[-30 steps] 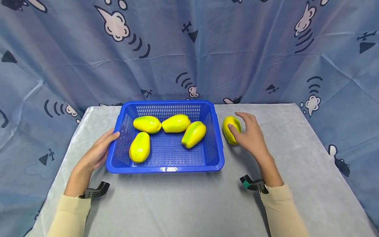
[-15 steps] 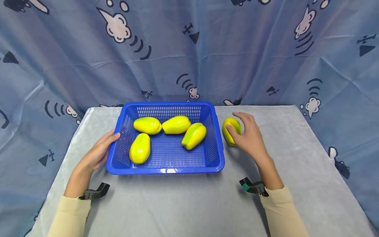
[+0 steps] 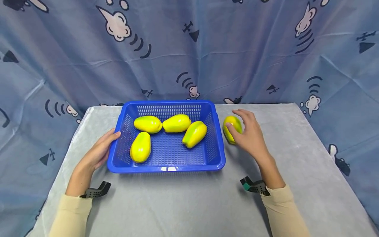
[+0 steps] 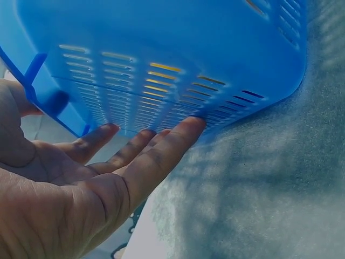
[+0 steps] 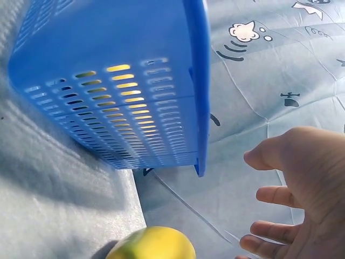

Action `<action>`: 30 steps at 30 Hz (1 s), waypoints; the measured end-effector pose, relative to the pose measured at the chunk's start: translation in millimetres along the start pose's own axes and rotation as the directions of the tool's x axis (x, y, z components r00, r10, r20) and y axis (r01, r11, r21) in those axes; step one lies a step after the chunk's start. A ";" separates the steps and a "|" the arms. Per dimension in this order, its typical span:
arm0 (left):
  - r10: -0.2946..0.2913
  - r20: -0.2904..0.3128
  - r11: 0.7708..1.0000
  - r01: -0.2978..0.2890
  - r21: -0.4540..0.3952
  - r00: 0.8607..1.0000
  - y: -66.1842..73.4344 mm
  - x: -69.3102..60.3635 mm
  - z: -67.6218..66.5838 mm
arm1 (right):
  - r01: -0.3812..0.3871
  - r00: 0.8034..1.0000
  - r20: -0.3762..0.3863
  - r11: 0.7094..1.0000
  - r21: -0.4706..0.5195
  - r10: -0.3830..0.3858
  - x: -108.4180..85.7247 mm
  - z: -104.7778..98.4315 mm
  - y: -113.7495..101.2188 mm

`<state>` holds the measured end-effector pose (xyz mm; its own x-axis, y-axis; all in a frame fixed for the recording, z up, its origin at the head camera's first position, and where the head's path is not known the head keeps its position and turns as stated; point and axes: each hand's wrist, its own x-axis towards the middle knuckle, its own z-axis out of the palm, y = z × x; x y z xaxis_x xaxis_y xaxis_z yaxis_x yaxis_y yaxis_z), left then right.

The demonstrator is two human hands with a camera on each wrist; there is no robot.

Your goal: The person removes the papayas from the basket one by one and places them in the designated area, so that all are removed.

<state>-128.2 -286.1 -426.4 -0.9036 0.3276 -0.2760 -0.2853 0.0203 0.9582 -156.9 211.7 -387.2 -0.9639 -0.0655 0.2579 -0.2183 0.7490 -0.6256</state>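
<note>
A blue plastic basket [image 3: 165, 169] with slotted walls holds several yellow-green papayas [image 3: 140, 147]. My left hand [image 3: 99, 149] grips its left side, the thumb over the rim and the fingers [image 4: 161, 154] against the outer slotted wall. Just right of the basket another papaya [image 3: 233, 129] lies on the table. Above that fruit hovers my right hand [image 3: 250, 135], thumb and fingers spread apart. In the right wrist view a gap shows between this hand [image 5: 307, 189] and the loose papaya [image 5: 156, 245], so they do not touch.
The table [image 3: 183, 204] has a light grey cloth top. Behind it hangs a blue patterned curtain [image 3: 165, 49], close to the table's back edge. Dark straps [image 3: 96, 191] sit on both wrists.
My right hand has shifted very slightly left over the loose papaya. The left hand, the basket and the fruit inside stay as they were.
</note>
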 end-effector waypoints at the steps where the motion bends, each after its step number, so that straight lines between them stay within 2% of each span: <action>1: -0.002 -0.004 1.000 0.002 -0.001 1.000 0.6 -0.1 0.2 | 0.005 1.000 -0.004 1.000 0.003 -0.005 -0.1 -1.0 -0.3; 7: -0.008 -0.022 1.000 0.008 -0.003 1.000 3.9 -0.3 1.7 | 0.025 1.000 -0.010 0.999 0.023 -0.025 -1.1 -4.1 -2.2; 14: -0.010 -0.008 1.000 0.010 -0.007 1.000 4.3 1.0 2.2 | 0.022 1.000 0.000 0.999 0.032 -0.022 -3.5 -2.7 -7.8; 22: -0.014 -0.019 1.000 0.015 0.011 1.000 3.1 -0.5 2.0 | 0.056 0.998 0.001 0.997 0.048 -0.056 -3.6 -0.2 -13.7; 30: -0.038 -0.029 0.999 0.039 0.026 0.999 3.2 2.2 1.9 | 0.068 0.997 0.025 0.994 0.088 -0.071 -3.2 -0.5 -22.4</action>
<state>-130.5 -283.5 -423.7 -0.9010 0.2993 -0.3141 -0.3117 0.0574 0.9485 -148.9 195.5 -373.7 -0.9496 -0.1346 0.2831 -0.2960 0.6821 -0.6687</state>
